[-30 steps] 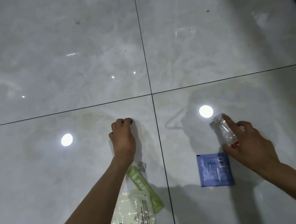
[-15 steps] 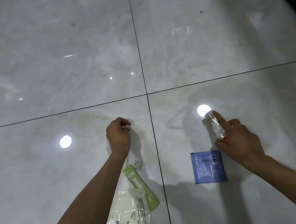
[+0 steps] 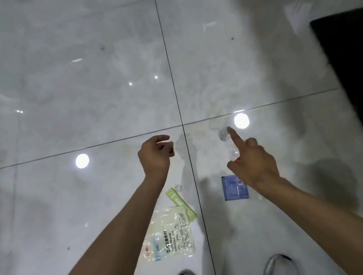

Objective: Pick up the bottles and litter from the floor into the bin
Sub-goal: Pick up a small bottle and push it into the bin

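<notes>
Person has stood up: right hand (image 3: 255,165) holds bottle (image 3: 229,146) lifted; left hand (image 3: 155,157) loosely curled, empty. Wrappers (image 3: 168,233) left on floor (image 3: 49,87); bin next.

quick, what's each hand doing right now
Left hand: fingers loosely curled, holding nothing that shows.
Right hand: grips the small clear bottle, forefinger straight along it.

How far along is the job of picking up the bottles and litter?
Nothing looks binned yet; no bin is clearly in view. In hand: the right hand holds a small clear bottle. The left hand is loosely curled and holds nothing. Left on the floor: a green packet, a clear plastic bag and a blue packet.
</notes>
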`<state>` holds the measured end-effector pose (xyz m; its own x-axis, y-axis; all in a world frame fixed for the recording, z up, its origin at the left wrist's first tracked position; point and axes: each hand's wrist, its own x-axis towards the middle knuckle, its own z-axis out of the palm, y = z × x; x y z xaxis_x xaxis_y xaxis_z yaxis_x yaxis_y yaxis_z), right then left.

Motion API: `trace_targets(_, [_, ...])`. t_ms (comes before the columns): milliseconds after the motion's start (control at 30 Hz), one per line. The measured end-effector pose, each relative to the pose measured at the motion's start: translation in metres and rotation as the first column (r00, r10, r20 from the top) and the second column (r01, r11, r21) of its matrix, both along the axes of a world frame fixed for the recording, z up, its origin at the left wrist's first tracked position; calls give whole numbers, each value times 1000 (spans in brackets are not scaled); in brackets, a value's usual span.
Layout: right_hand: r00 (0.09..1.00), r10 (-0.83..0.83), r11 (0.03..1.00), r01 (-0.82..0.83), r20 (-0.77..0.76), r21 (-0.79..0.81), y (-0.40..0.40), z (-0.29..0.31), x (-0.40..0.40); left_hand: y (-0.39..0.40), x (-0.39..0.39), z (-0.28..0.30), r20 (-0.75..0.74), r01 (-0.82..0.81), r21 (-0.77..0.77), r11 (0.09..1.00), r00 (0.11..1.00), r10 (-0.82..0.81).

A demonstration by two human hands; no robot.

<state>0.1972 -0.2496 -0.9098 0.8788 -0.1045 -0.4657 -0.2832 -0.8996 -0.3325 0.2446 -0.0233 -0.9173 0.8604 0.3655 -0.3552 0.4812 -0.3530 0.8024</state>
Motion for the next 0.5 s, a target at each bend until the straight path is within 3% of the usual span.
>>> trace_targets(67, [1000,-8,999,8,22,33,8,54,1,-1,6,62,-54,-120,-185,975,992,112])
trace_targets(100, [999,-14,999,12,31,42,13,82,4,0,9,93,-57,-115,-201,973,993,105])
trace_targets(500, [994,-29,988,12,108,154,93,458,72,73,54,481,101,65,48,997,992,-70])
